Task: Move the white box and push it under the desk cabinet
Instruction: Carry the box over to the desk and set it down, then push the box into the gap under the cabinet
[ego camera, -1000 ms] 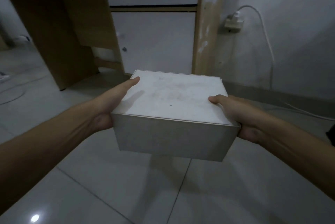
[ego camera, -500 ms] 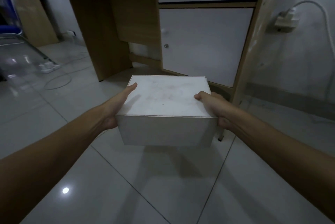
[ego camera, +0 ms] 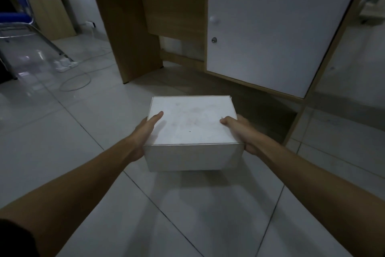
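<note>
The white box (ego camera: 192,129) is a closed cardboard carton, low over the tiled floor in front of the desk. My left hand (ego camera: 143,134) grips its left side with the thumb lying on the lid. My right hand (ego camera: 239,131) clasps the right side, fingers curled over the top edge. The desk cabinet (ego camera: 270,36) stands just beyond, with a white door, a round knob and a lock, framed in wood. A dark gap shows beneath its bottom rail, right of the box. I cannot tell whether the box touches the floor.
The desk's wooden side panel (ego camera: 125,27) stands at the left of the kneehole. A power strip and looped cable (ego camera: 68,69) lie on the floor at far left, near a blue chair (ego camera: 16,19). A wall socket (ego camera: 373,7) is right of the cabinet. Glossy tiles surround me.
The box has gone down and away from me toward the floor before the cabinet, still held at both sides. The view has shifted so the cabinet door now fills the upper right.
</note>
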